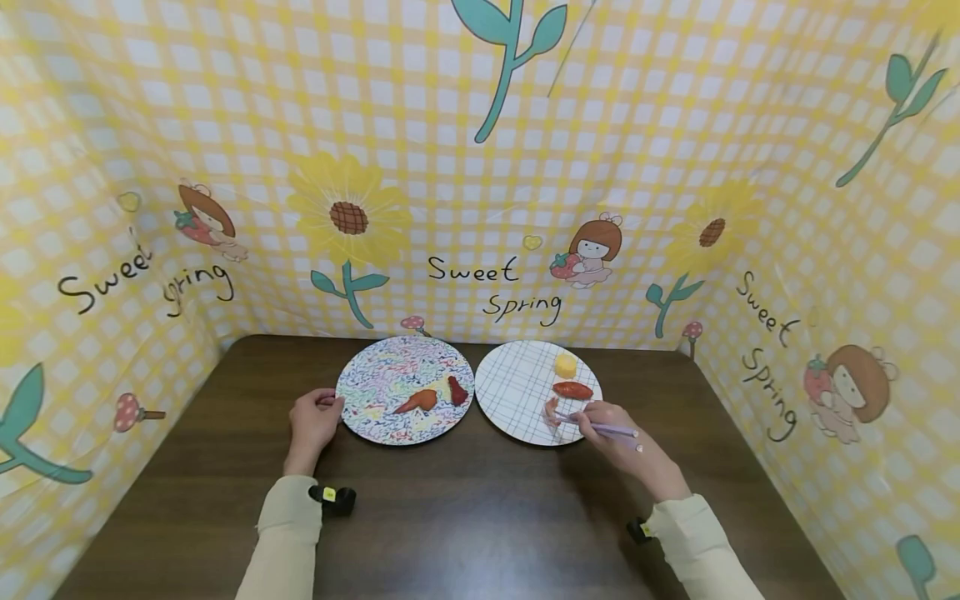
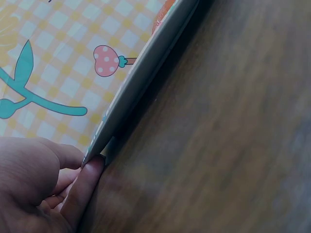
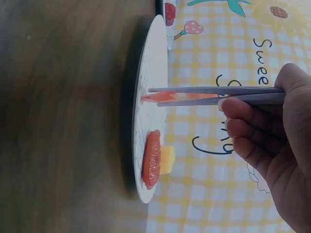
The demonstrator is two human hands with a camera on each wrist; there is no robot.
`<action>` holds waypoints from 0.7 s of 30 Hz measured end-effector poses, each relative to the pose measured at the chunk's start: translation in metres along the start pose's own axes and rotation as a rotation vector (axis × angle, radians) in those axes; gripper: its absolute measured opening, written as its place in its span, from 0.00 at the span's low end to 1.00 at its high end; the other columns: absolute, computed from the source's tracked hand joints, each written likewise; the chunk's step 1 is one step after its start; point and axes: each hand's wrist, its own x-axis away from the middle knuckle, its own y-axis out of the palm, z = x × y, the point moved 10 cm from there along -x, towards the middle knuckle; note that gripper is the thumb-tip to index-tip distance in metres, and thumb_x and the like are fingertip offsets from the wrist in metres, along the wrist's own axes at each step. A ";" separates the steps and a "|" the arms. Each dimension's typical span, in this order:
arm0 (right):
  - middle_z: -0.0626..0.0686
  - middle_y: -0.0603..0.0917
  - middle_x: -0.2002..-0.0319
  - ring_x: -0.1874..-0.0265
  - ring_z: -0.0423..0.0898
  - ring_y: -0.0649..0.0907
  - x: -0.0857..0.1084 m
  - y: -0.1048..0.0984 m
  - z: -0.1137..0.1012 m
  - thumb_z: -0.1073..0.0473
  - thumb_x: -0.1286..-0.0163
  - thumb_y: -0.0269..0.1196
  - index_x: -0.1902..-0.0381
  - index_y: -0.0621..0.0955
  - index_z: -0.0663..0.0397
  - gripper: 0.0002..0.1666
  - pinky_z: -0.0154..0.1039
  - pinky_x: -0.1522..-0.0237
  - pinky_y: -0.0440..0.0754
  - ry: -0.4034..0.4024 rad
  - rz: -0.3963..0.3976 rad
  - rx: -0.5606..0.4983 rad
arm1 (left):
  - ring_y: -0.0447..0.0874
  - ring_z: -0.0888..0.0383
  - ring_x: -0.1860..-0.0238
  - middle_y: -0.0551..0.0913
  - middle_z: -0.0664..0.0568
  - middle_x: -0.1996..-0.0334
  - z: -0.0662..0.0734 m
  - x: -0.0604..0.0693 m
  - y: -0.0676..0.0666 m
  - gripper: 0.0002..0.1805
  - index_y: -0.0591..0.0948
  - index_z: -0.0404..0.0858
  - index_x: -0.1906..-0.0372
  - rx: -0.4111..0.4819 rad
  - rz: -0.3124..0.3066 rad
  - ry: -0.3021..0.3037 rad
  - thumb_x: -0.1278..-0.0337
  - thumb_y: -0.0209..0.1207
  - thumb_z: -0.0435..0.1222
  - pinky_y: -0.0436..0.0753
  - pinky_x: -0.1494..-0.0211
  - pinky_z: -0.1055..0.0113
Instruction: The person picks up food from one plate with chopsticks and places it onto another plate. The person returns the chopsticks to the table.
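My left hand point(image 1: 312, 423) pinches the left rim of a round plate with a multicoloured scribble pattern point(image 1: 382, 367). In the left wrist view, a finger lies under the plate's edge and the thumb is above it. My right hand point(image 1: 626, 442) holds a pair of light purple chopsticks point(image 1: 615, 430) over a white plate with a grid pattern point(image 1: 510, 387). Between the chopstick tips is an orange-and-pale food piece point(image 3: 160, 96), its lower end at the plate. On that plate, a red sausage point(image 1: 572, 390) lies in front of a yellow chunk point(image 1: 566, 365).
The scribble plate carries a brown drumstick-like piece point(image 1: 417, 402) and a dark red piece point(image 1: 457, 391). Both plates stand side by side near the back of a dark wooden table point(image 1: 450, 517). A yellow checked cloth point(image 1: 420, 167) walls the back and sides.
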 end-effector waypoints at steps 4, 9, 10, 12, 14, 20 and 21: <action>0.39 0.70 0.81 0.77 0.33 0.69 0.002 0.008 0.010 0.72 0.33 0.62 0.76 0.81 0.55 0.13 0.30 0.73 0.73 0.058 -0.039 0.011 | 0.83 0.60 0.65 0.84 0.36 0.54 -0.002 -0.001 -0.001 0.20 0.81 0.27 0.43 0.001 0.007 -0.001 0.31 0.59 0.37 0.77 0.68 0.76; 0.43 0.76 0.78 0.75 0.34 0.72 0.001 0.011 0.020 0.71 0.30 0.61 0.71 0.84 0.58 0.10 0.33 0.72 0.76 0.105 -0.024 -0.006 | 0.83 0.61 0.66 0.84 0.36 0.55 -0.001 0.000 0.000 0.20 0.81 0.27 0.44 -0.003 0.008 0.006 0.32 0.60 0.37 0.76 0.68 0.75; 0.43 0.76 0.78 0.75 0.35 0.73 0.001 0.011 0.022 0.72 0.30 0.61 0.70 0.85 0.59 0.09 0.34 0.72 0.76 0.112 -0.016 -0.023 | 0.83 0.60 0.65 0.84 0.37 0.55 -0.001 0.000 0.000 0.20 0.81 0.27 0.44 -0.004 0.010 0.004 0.32 0.60 0.38 0.76 0.68 0.75; 0.44 0.77 0.77 0.74 0.36 0.74 0.000 0.014 0.026 0.71 0.29 0.61 0.67 0.85 0.60 0.09 0.34 0.71 0.76 0.133 -0.009 -0.052 | 0.84 0.59 0.65 0.84 0.37 0.55 -0.002 -0.001 0.000 0.20 0.81 0.27 0.44 -0.004 0.011 0.003 0.32 0.60 0.37 0.76 0.68 0.75; 0.45 0.77 0.78 0.75 0.36 0.74 0.000 0.017 0.031 0.71 0.28 0.60 0.67 0.85 0.61 0.09 0.33 0.72 0.76 0.151 -0.015 -0.069 | 0.84 0.59 0.65 0.84 0.37 0.55 -0.002 -0.001 0.000 0.20 0.81 0.27 0.44 -0.001 0.008 0.005 0.32 0.60 0.37 0.76 0.68 0.75; 0.57 0.86 0.73 0.75 0.41 0.78 0.002 0.024 0.044 0.68 0.23 0.56 0.66 0.85 0.63 0.13 0.33 0.72 0.77 0.217 -0.014 -0.129 | 0.84 0.58 0.65 0.84 0.36 0.55 -0.001 -0.001 0.000 0.19 0.81 0.27 0.44 -0.002 0.009 0.005 0.32 0.60 0.37 0.77 0.67 0.74; 0.58 0.86 0.73 0.76 0.41 0.79 0.002 0.023 0.046 0.68 0.23 0.55 0.67 0.85 0.64 0.14 0.33 0.72 0.77 0.227 -0.004 -0.135 | 0.84 0.58 0.64 0.84 0.36 0.55 -0.001 -0.001 0.000 0.19 0.81 0.27 0.44 -0.004 0.012 0.004 0.32 0.60 0.37 0.77 0.67 0.74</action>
